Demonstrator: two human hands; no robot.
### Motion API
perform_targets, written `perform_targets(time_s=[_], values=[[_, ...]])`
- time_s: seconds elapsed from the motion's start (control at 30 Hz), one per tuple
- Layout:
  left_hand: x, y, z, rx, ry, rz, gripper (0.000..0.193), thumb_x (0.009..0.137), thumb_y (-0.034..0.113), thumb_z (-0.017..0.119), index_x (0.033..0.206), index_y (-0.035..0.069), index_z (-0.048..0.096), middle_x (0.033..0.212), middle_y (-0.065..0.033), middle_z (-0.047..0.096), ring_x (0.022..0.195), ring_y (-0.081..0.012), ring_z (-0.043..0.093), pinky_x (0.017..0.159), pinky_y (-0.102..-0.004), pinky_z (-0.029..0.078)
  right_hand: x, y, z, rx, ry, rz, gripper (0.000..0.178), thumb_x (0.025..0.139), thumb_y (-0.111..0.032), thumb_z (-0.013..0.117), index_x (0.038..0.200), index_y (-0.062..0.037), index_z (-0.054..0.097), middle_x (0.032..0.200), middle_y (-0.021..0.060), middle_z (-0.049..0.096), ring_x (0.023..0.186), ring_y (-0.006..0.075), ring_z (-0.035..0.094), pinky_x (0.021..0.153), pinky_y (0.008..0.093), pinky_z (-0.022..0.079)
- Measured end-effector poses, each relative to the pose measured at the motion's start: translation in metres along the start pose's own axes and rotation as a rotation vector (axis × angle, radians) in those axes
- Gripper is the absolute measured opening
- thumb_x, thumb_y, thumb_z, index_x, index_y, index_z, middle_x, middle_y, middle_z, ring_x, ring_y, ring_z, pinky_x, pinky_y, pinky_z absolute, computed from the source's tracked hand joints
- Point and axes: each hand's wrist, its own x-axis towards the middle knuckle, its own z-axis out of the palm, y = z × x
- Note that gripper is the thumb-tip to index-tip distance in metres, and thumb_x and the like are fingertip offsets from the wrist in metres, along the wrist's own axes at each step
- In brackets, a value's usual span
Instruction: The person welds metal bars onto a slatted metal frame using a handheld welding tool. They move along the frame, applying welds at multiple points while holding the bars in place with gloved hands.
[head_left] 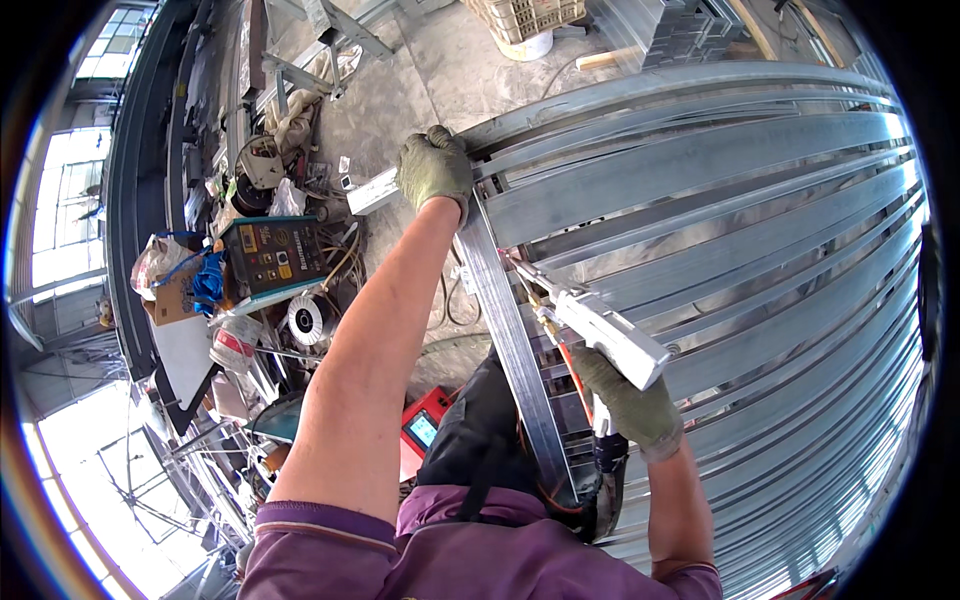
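Observation:
My left hand (435,172), in an olive work glove, is closed around the upper end of a long metal bar (512,350) that runs down toward my lap. A short length of silver metal (372,193) sticks out to the left of that hand. In my gloved right hand (632,405) is a white handheld welding gun (608,328), gripped by its handle. Its thin nozzle points up and left, close to the bar's inner edge; whether it touches is unclear. Galvanized metal slats (680,180) lie in rows rightward from the bar.
At left stands a dark welding machine (275,252) with a teal edge, amid cables, bags and a wire spool (308,318). A red device with a lit screen (424,428) sits beside my leg. Stacked metal profiles (690,35) and a beige crate (525,15) are beyond.

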Motion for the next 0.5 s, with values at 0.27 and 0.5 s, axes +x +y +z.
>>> perform_targets(time_s=[0.27,0.5], values=[[-0.009,0.009,-0.013,-0.021,-0.114,0.022,0.045,0.099,0.042,0.053,0.115,0.002,0.068,0.121,-0.0253,0.067,0.119,-0.0459,0.059,0.105,-0.053,0.044,-0.013,0.033,-0.028,-0.092,-0.022,-0.139,0.032,0.102,-0.018,0.072,0.13,-0.0042,0.068,0.096,0.0018,0.073,0.08,0.0062,0.064,0.065,0.0242,0.052],[0.0,0.0,-0.003,-0.081,-0.035,-0.076,0.052,0.102,0.043,0.044,0.11,-0.001,0.069,0.12,-0.0289,0.068,0.116,-0.0483,0.061,0.102,-0.0542,0.045,-0.012,0.036,-0.017,0.063,-0.087,0.016,0.037,0.099,-0.02,0.076,0.13,-0.0023,0.068,0.095,0.0005,0.071,0.078,0.0062,0.063,0.066,0.0245,0.052]])
